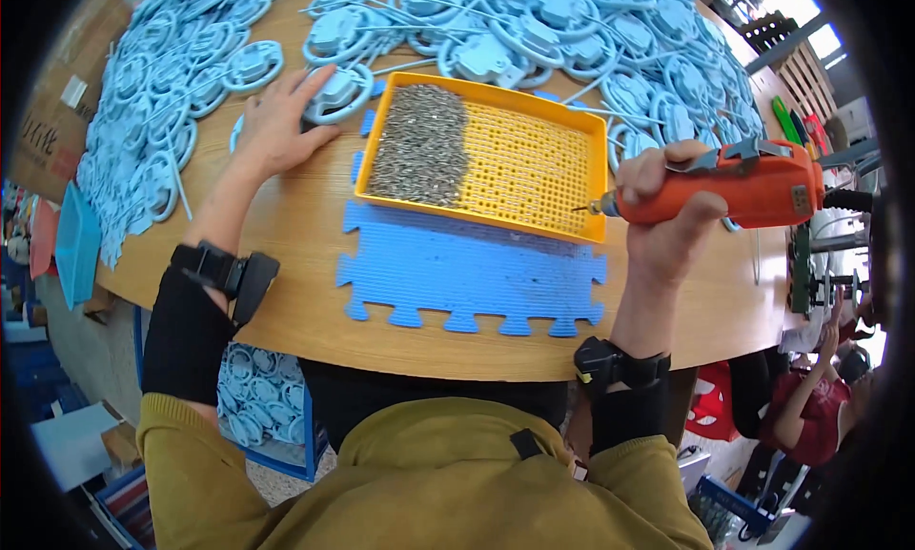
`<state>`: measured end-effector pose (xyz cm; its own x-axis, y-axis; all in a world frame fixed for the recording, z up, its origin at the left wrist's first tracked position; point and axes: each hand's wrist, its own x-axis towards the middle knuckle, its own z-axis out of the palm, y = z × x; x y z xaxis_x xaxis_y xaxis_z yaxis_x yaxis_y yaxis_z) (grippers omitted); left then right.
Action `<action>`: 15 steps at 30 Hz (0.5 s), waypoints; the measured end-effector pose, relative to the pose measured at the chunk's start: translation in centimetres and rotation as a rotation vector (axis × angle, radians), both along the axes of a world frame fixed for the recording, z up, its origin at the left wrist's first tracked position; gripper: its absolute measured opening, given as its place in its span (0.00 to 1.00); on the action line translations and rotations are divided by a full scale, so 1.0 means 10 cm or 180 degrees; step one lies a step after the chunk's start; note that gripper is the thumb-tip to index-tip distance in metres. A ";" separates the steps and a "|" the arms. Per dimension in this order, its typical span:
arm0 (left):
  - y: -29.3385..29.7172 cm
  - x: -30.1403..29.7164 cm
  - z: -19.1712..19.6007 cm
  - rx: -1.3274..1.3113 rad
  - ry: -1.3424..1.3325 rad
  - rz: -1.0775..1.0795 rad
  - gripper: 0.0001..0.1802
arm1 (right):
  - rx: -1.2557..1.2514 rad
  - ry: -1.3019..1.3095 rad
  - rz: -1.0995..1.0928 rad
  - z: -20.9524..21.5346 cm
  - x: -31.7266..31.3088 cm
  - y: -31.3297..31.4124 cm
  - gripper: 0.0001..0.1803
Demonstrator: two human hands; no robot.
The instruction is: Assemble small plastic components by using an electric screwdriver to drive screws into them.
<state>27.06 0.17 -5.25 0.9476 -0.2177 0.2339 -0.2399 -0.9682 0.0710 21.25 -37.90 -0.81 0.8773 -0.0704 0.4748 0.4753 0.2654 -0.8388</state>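
My right hand (658, 193) is wrapped round an orange electric screwdriver (753, 183), whose bit points left at the edge of a yellow perforated tray (534, 159). Small metal screws (416, 145) lie heaped in the tray's left part, and rows of its holes fill the rest. My left hand (281, 121) lies spread on the table left of the tray, thumb and fingers apart. Beside its fingertips is a light blue round plastic part (341, 92); whether they touch it I cannot tell. Under the tray sits a blue foam mat (467, 269).
Heaps of light blue round parts (562, 16) cover the far side and left of the wooden table (286, 302). A blue crate (307, 426) of similar parts stands below the near edge. Cardboard boxes (62, 102) rise at left. Another person (810, 407) sits at far right.
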 end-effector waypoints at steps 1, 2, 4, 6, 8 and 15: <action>-0.06 -0.04 0.01 -0.0154 -0.0011 0.0170 0.41 | 0.0007 -0.0017 0.0027 0.00 0.00 0.01 0.39; -0.17 -0.09 0.03 -0.0167 0.0025 0.0113 0.41 | -0.0007 0.0017 -0.0032 -0.02 -0.01 -0.02 0.39; -0.36 -0.30 0.09 -0.0488 0.0150 0.0494 0.36 | -0.0040 0.0031 0.0144 -0.04 -0.01 -0.05 0.38; -0.41 -0.52 0.04 -0.0571 -0.0292 0.0425 0.31 | -0.0013 0.0029 0.0128 -0.05 0.02 -0.04 0.38; -0.53 -0.74 0.13 -0.1133 -0.0530 0.0547 0.29 | -0.0072 0.0060 0.0172 -0.08 0.03 -0.06 0.38; -1.13 -1.86 0.37 -0.0369 -0.0609 0.0167 0.30 | -0.0099 0.0104 0.0176 -0.07 0.05 -0.03 0.36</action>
